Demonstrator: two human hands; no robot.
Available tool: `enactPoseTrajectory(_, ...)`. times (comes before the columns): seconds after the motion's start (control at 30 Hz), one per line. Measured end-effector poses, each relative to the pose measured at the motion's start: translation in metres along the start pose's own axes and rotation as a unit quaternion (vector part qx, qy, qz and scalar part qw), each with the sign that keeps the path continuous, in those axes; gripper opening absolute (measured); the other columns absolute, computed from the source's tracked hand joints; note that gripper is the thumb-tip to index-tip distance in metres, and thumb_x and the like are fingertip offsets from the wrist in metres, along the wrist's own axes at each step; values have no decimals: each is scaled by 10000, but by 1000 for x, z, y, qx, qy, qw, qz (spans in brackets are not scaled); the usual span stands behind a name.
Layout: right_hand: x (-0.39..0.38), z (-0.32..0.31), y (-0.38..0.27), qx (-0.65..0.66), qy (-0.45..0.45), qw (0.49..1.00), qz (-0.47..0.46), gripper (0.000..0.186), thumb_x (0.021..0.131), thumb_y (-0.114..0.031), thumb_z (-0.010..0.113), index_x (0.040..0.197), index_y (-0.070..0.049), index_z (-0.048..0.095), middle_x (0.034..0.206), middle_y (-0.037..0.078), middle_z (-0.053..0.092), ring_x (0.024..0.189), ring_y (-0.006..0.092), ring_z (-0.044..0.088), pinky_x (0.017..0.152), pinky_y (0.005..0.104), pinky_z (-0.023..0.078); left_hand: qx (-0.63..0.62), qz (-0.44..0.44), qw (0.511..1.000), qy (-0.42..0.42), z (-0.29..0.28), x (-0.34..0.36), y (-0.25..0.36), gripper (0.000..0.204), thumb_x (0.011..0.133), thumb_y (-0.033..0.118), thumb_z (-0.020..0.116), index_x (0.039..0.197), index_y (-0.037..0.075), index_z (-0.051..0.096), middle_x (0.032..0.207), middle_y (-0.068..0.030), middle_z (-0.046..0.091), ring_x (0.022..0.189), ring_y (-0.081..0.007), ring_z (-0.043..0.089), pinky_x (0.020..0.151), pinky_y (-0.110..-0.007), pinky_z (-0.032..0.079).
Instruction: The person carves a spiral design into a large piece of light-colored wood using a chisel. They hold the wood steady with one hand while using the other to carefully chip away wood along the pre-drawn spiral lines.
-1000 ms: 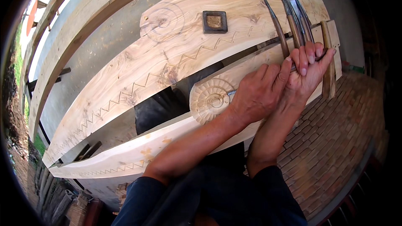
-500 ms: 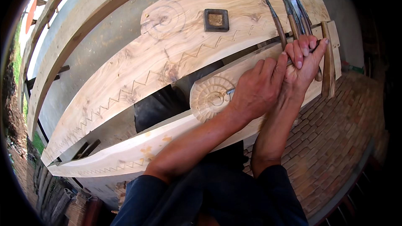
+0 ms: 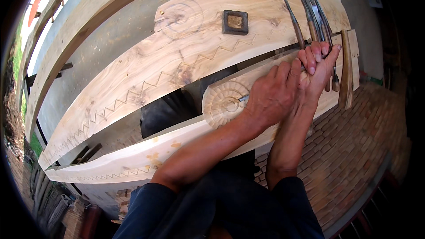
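The left hand [image 3: 272, 90] grasps a chisel [image 3: 243, 98] in the middle of the frame. Its tip touches the round carving [image 3: 226, 106] on the near board [image 3: 248, 77]. That fist is close to the tip, probably to steer it. The right hand [image 3: 318, 64] is curled round the back end, maybe for pushing, and mostly hides the handle. Spare chisels [image 3: 307, 13] lie upper right; some handles run under the right hand, so it is crowded there. A wooden stick [image 3: 346, 71] lies beside them. A dark square block [image 3: 235, 22] sits top middle on the big board [image 3: 119, 77].
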State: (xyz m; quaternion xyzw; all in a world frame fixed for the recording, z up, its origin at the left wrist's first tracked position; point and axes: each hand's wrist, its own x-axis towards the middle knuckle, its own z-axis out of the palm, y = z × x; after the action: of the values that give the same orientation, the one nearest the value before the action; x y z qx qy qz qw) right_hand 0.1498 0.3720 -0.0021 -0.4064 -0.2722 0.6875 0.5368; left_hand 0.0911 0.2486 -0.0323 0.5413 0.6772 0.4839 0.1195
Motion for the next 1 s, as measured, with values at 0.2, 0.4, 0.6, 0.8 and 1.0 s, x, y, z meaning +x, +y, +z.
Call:
enactPoseTrajectory(0.2,-6,-8,-10,95,-46,994,19,513,1178,-545,486,861,-142,500,658,6,424,422,100,257,391,261,233,33,34,999,-1,-4,-4,4,576,904,149,719,1449,-15,629,1019,-92,619,840,-229,660,628,-345,540)
enactPoseTrajectory(0.4,2,-30,-24,163,-71,984,14,549,1180,-551,467,840,-123,507,655,14,432,414,108,275,382,260,273,29,113,993,19,-5,-3,1,607,894,169,720,1464,-21,635,1099,-104,665,840,-216,653,627,-330,519)
enactPoseTrajectory(0.6,-2,-26,-26,127,-78,989,-4,547,1183,-556,453,841,-131,489,655,18,439,410,107,257,384,260,254,2,103,995,0,-2,-4,2,614,891,140,720,1475,-26,622,1104,-104,667,853,-218,660,644,-339,544)
enactPoseTrajectory(0.8,-6,-18,-25,105,-67,992,-9,527,1188,-545,452,847,-145,487,656,14,440,410,105,255,384,259,237,1,97,995,-5,-3,-3,1,615,890,131,720,1474,-30,616,1087,-101,664,867,-223,669,648,-338,554)
enactPoseTrajectory(1.0,-7,-16,-23,81,-58,995,-21,509,1189,-533,461,852,-153,481,668,16,444,415,104,252,388,256,237,-3,89,996,-9,-4,-2,0,619,879,110,726,1472,-32,618,1054,-93,655,870,-223,676,640,-335,552)
